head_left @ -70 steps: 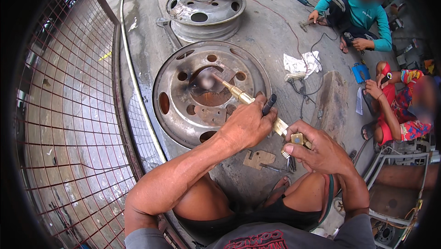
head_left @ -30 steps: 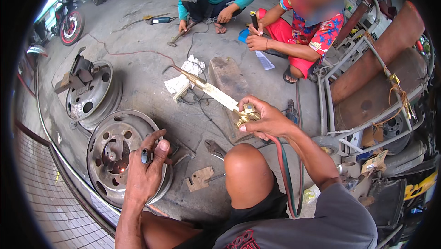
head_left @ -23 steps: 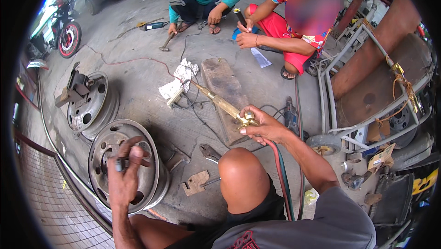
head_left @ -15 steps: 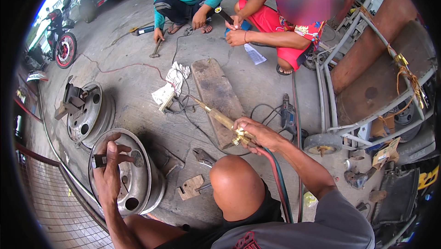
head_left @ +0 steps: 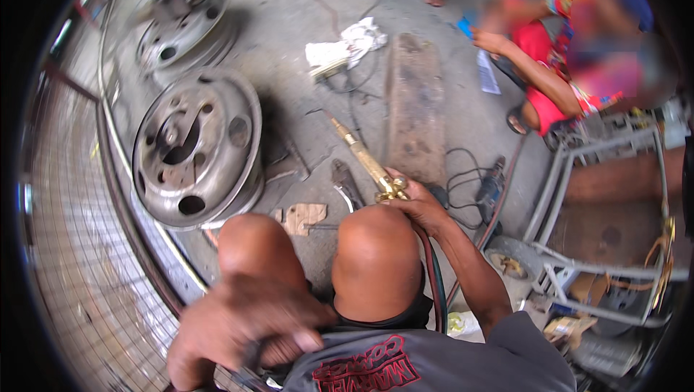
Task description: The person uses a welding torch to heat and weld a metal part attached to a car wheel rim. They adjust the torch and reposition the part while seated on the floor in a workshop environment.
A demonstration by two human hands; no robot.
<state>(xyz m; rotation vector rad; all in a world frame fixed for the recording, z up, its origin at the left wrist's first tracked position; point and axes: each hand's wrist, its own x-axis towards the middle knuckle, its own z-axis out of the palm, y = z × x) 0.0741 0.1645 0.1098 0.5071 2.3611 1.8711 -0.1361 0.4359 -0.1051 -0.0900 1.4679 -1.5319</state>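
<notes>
My right hand [head_left: 419, 207] is wrapped round the brass valve end of a gas torch [head_left: 367, 159], just beyond my right knee. The torch tip points up and to the left, with no flame visible. Red and green hoses [head_left: 435, 276] run from its back down past my leg. Low over my lap, my left hand [head_left: 242, 320] is smeared by motion; a dark thing shows by its fingers, too blurred to name. Left of the torch lies a steel wheel rim [head_left: 249, 113]. Locking pliers [head_left: 348, 186] and a flat brown cut-out piece [head_left: 305, 217] lie near my knees.
A worn plank [head_left: 416, 113] lies ahead, near a white cloth [head_left: 359, 39] and cables. A power drill [head_left: 491, 188] and metal cart [head_left: 538, 211] stand right. A second rim [head_left: 184, 45] is far left. A crouching co-worker [head_left: 538, 81] holds something blue; another person's feet show at top.
My view has swung down and left. My left hand has moved from above the wheel rim back to my lap. The co-worker's black cylinder is no longer visible; my right hand keeps the torch.
</notes>
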